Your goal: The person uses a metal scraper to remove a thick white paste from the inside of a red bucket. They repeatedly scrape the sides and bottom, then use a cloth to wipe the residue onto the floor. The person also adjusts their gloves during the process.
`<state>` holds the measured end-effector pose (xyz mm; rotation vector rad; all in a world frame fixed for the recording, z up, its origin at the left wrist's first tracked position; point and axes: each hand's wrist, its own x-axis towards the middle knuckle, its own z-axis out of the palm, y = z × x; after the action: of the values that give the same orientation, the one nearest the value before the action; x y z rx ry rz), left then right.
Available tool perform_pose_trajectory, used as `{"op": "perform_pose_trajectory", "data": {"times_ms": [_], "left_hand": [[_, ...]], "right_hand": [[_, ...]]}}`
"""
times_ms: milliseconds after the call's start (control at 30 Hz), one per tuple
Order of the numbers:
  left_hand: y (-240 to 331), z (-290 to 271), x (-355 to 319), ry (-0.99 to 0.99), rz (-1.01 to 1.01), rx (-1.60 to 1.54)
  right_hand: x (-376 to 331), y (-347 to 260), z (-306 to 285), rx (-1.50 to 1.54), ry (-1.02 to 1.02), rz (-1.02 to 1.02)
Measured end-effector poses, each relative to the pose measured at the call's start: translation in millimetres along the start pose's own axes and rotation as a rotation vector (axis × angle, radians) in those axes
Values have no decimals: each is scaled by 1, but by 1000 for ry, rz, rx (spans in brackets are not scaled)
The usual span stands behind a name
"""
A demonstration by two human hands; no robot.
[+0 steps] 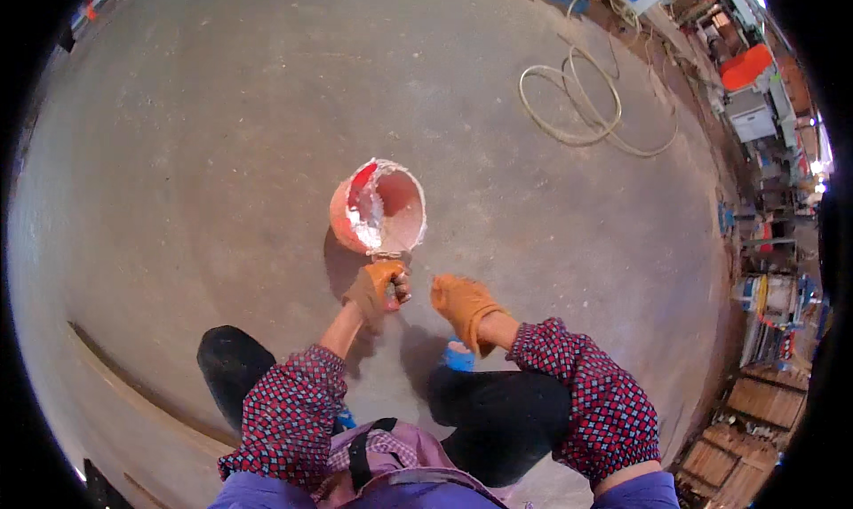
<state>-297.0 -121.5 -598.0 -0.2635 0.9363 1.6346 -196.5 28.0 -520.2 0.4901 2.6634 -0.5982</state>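
While a pinkish-red bucket (345,223), white-crusted inside, is being gripped at its near side over the grey floor (222,154) by the curled, gloved left hand (378,285), its mouth is being tilted up and slightly right, long axis aslant. Nearer and right of the bucket, the gloved right hand (466,308) is being held fingers-hidden; its openness and contents cannot be told. Beyond the bucket, rightward, a looped hose (573,142) is being seen.

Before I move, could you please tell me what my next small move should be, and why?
I would probably bring the right hand to the right rim of the bucket to steady it. The bucket looks tilted, and only the left hand is right by its near rim, while the right hand is apart from it.
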Motion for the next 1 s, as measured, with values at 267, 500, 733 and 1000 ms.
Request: {"op": "perform_pose_trajectory", "data": {"times_ms": [267, 500, 733, 1000], "left_hand": [[16, -19, -6, 202, -229, 253], [18, -34, -6, 241, -214, 249], [44, -8, -29, 347, -194, 679], [-1, -72, 43, 61, -139, 1072]], "right_hand": [[-33, -18, -119, -316, 27, 10], [-31, -39, -182, -540, -37, -3], [-1, -10, -226, -765, 236, -666], [74, -21, -248, -1091, -155, -774]]}}
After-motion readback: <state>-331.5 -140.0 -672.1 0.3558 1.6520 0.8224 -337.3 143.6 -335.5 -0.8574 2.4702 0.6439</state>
